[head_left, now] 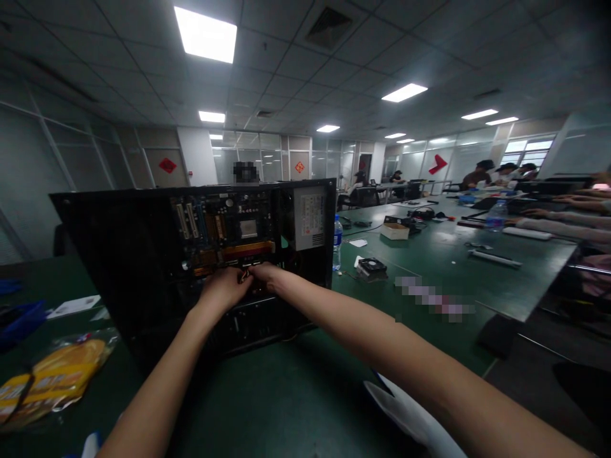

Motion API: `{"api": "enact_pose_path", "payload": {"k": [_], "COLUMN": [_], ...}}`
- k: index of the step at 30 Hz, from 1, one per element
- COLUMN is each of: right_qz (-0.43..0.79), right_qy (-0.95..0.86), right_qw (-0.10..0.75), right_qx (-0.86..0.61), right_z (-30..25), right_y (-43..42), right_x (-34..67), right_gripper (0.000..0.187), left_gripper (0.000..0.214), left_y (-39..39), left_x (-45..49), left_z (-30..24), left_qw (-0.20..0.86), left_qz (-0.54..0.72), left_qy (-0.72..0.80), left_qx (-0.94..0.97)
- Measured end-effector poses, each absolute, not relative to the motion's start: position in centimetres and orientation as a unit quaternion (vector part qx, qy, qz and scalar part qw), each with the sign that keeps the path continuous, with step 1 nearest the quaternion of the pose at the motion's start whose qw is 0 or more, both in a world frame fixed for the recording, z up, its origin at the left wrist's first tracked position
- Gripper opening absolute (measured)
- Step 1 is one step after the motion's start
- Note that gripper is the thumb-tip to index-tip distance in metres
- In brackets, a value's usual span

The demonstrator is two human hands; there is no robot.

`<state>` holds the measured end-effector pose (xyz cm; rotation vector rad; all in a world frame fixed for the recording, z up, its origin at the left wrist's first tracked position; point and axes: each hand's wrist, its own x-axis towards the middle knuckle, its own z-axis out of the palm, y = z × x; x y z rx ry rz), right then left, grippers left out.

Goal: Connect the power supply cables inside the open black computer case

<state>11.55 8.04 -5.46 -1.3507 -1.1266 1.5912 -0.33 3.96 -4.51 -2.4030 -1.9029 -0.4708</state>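
Note:
An opened black computer case [119,248] stands upright on the green table, its inside facing me. Inside it are a motherboard [231,210] with slots and a pale square socket, and a grey power supply [311,216] at upper right. My left hand [223,287] is closed at the board's lower edge, fingertips pinched on thin orange-yellow wires [245,276]. From the right, my right hand [267,275] reaches in with fingers bent together at the same wires. The hands nearly touch. The wires' ends, and part of the right fingertips, are hidden in shadow.
Right of the case stand a water bottle [337,245] and a CPU cooler with fan [371,268]. A small cardboard box [395,231] lies farther back. A yellow plastic-wrapped packet [62,375] is at left. Other people's arms [563,229] rest on the table at far right.

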Motion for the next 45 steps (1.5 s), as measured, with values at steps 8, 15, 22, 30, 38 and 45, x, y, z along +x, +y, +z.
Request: {"api": "enact_pose_path", "payload": {"k": [8, 15, 22, 30, 38, 45], "right_qz": [0.555, 0.476, 0.351, 0.188, 0.050, 0.043], "right_qy": [-0.490, -0.546, -0.627, -0.698, -0.800, -0.855], "right_qw": [0.385, 0.364, 0.336, 0.260, 0.266, 0.275], "right_qx": [-0.551, -0.585, -0.609, -0.640, -0.535, -0.437], "right_z": [-5.3, -5.8, -5.9, -5.3, -5.1, -4.8], "right_y": [7.8, 8.3, 7.9, 6.5, 5.3, 4.1], "right_x": [11.2, 11.3, 12.2, 11.9, 14.5, 14.5], "right_gripper": [0.016, 0.017, 0.024, 0.053, 0.061, 0.046], "left_gripper": [0.040, 0.031, 0.036, 0.038, 0.039, 0.027], "left_y": [3.9, 4.4, 4.1, 3.1, 3.3, 2.2], "left_x": [-0.4, -0.6, -0.4, 0.0, 0.1, 0.8], "left_z": [-4.6, -4.7, -4.4, -3.8, -3.9, -3.5], "left_qw": [0.026, 0.011, 0.023, 0.066, 0.075, 0.124], "left_qz": [-0.147, -0.144, -0.130, -0.116, -0.117, -0.092], "left_qy": [-0.614, -0.607, -0.619, -0.629, -0.635, -0.664], "left_qx": [-0.775, -0.781, -0.774, -0.766, -0.760, -0.732]}}
